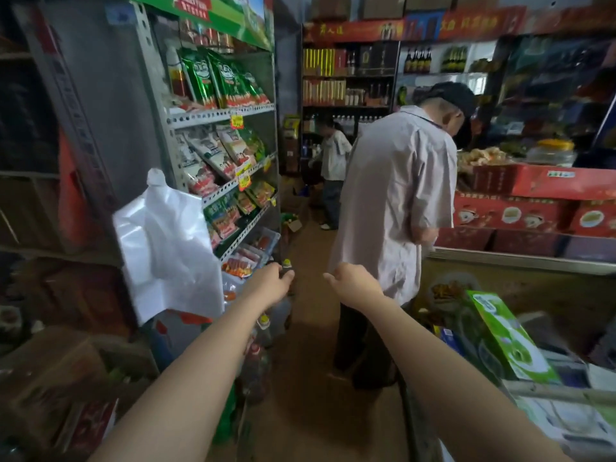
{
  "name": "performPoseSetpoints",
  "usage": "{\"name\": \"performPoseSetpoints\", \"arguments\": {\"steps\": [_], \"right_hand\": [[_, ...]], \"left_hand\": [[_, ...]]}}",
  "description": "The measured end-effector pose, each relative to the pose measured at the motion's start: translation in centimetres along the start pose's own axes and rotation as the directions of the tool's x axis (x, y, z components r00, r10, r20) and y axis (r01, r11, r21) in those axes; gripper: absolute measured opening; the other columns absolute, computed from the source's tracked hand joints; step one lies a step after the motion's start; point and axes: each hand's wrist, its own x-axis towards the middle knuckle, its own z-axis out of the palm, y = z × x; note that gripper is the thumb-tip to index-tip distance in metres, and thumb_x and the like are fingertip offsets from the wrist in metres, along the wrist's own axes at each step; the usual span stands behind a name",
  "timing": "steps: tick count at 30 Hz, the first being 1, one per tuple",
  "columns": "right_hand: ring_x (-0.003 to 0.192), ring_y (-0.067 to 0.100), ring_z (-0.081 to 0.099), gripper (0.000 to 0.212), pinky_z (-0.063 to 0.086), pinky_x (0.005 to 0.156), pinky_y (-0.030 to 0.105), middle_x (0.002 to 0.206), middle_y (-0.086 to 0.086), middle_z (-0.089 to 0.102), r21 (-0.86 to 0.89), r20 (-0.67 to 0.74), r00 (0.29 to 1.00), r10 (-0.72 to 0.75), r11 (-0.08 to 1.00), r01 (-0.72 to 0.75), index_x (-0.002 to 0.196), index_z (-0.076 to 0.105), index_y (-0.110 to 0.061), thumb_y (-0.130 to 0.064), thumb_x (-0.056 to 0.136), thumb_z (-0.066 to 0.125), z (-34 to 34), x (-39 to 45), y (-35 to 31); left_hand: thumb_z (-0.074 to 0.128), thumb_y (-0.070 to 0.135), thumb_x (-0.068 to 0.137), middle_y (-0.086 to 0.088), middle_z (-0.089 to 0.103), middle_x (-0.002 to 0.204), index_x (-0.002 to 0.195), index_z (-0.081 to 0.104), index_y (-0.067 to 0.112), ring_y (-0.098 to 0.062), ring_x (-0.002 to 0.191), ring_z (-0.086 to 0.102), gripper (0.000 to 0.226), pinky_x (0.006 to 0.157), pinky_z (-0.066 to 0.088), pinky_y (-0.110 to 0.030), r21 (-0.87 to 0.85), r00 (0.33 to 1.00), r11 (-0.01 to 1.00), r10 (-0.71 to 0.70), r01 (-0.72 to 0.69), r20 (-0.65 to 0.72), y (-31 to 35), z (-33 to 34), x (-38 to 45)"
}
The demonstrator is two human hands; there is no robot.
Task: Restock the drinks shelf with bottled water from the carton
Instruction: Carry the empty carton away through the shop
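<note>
My left hand (271,283) reaches forward at the foot of the metal shelf rack (221,115). Its fingers curl against a dark bottle with a yellow-green cap (287,263); whether they grip it is unclear. Under my left forearm stand more bottles on the floor, one with a yellow cap (264,319) and one with a red cap (255,349). My right hand (353,284) hovers over the aisle, loosely curled and holding nothing. A brown carton (50,371) sits at lower left; its contents are hidden.
A person in a pale shirt (396,195) stands close ahead on the right side of the aisle; another person (333,161) is farther back. A white plastic bag (166,241) hangs on the rack. Green boxes (506,338) and red cartons (520,211) line the right.
</note>
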Motion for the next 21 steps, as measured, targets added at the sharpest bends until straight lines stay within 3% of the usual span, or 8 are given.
{"name": "performPoseSetpoints", "arguments": {"steps": [3,7,13,17,21], "right_hand": [[0.087,0.022,0.061,0.035,0.053,0.076,0.036,0.099,0.005,0.062,0.002,-0.025,0.999,-0.040,0.999,0.040,0.108,0.058,-0.014,-0.045,0.097,0.043,-1.1,9.0,-0.3],[0.088,0.025,0.060,0.035,0.054,0.077,0.039,0.099,0.006,0.062,-0.020,-0.040,0.998,-0.042,0.999,0.042,0.103,0.056,-0.014,-0.046,0.097,0.042,-1.1,19.8,-0.8],[0.088,0.027,0.060,0.032,0.050,0.071,0.035,0.098,0.006,0.061,-0.027,-0.067,0.998,-0.009,1.000,0.008,0.096,0.052,-0.016,-0.046,0.097,0.042,1.2,34.9,-0.3],[0.081,0.024,0.060,0.032,0.053,0.070,0.036,0.097,0.006,0.063,-0.013,-0.091,0.995,0.031,0.999,-0.032,0.098,0.054,-0.016,-0.047,0.097,0.043,1.9,44.5,-0.7],[0.091,0.026,0.062,0.040,0.055,0.074,0.039,0.108,0.008,0.063,0.004,-0.081,0.993,0.086,0.996,-0.086,0.116,0.055,-0.015,-0.048,0.097,0.042,1.9,53.4,-0.7]], "left_hand": [[0.037,0.048,0.098,-0.012,0.055,0.133,0.139,0.043,0.011,-0.029,0.119,0.054,0.055,0.096,0.046,-0.040,-0.005,1.000,1.000,-0.004,0.004,-0.017,1.0,-1.4,8.3],[0.036,0.049,0.098,-0.013,0.054,0.133,0.138,0.043,0.011,-0.031,0.118,0.054,0.056,0.096,0.047,-0.042,0.039,0.999,0.999,0.000,0.002,-0.043,1.3,-2.3,18.7],[0.037,0.050,0.097,-0.011,0.057,0.128,0.137,0.043,0.013,-0.030,0.108,0.059,0.055,0.087,0.052,-0.040,0.050,0.999,0.999,0.019,-0.017,-0.046,0.2,-1.9,34.7],[0.036,0.048,0.098,-0.010,0.062,0.115,0.136,0.044,0.010,-0.029,0.095,0.062,0.054,0.071,0.050,-0.034,0.089,0.999,0.995,0.045,-0.043,-0.015,0.3,-2.2,44.7],[0.034,0.055,0.096,-0.008,0.060,0.125,0.136,0.045,0.014,-0.028,0.107,0.060,0.058,0.086,0.052,-0.039,0.125,0.998,0.991,0.057,-0.055,-0.012,0.3,-2.5,54.7]]}}
